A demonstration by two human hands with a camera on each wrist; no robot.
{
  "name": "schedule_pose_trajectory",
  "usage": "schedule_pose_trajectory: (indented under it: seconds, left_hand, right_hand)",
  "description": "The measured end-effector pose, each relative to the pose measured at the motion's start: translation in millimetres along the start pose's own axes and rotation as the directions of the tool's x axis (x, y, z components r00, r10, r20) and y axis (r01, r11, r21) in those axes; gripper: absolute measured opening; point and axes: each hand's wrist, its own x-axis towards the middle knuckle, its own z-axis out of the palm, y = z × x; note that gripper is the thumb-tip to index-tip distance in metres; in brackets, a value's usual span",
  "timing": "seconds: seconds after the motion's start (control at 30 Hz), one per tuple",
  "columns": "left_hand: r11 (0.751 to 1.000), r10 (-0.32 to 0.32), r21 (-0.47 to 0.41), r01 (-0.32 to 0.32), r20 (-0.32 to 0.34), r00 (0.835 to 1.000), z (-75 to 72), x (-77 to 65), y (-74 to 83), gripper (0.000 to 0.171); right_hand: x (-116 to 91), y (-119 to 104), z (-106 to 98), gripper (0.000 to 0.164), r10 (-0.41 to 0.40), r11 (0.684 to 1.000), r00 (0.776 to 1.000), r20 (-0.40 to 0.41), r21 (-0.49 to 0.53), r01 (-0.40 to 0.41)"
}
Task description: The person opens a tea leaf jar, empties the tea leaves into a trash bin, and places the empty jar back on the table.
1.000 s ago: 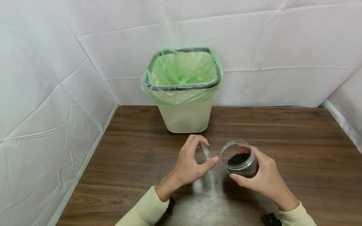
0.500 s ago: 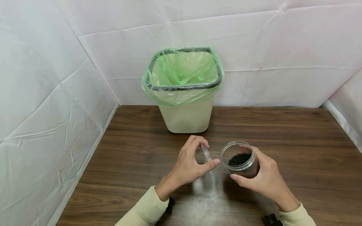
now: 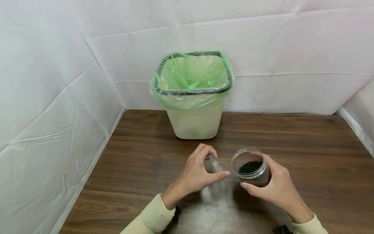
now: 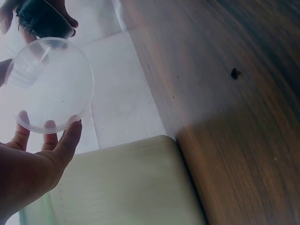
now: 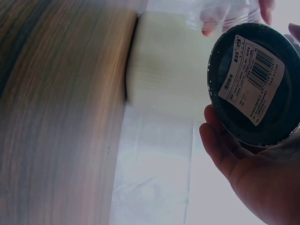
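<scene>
My left hand (image 3: 195, 172) holds a clear round lid (image 3: 215, 163) by its edge, fingertips on one side and thumb on the other; the left wrist view shows the lid (image 4: 58, 86) face on. Just to the right, my right hand (image 3: 276, 187) grips a clear jar (image 3: 254, 177) with its mouth uncovered and tilted toward the lid. Dark, loose, shred-like stuff (image 3: 250, 167) lies inside the jar. In the right wrist view the jar's dark base (image 5: 281, 117) carries a white barcode label (image 5: 255, 79). Lid and jar are apart, both above the table.
A cream bin (image 3: 194, 125) with a green plastic liner (image 3: 187, 103) over its dark rim stands at the back of the wooden table (image 3: 137, 143). White cloth walls (image 3: 263, 42) enclose the back and sides. A small dark speck (image 4: 235, 73) lies on the table.
Both hands have shifted slightly right and down in the head view, along with a small shift of the whole scene. The lid and jar remain held.
</scene>
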Motion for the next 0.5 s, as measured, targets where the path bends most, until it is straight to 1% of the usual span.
schedule_pose_trajectory:
  seconds: [0.3,0.5]
  left_hand:
    - [0.999,-0.026,0.034,0.025,0.021,0.999,-0.3,-0.6,-0.4,0.047]
    - [0.996,-0.059,0.067,0.057,0.038,0.998,0.0,-1.6,-0.9,0.047]
  right_hand:
    - [-1.2,1.7,-0.7,0.093,0.004,1.000,1.000,-0.003,-0.012,-0.004]
    - [-1.9,2.1,-1.1,0.093,0.009,1.000,1.000,-0.007,-0.013,-0.009]
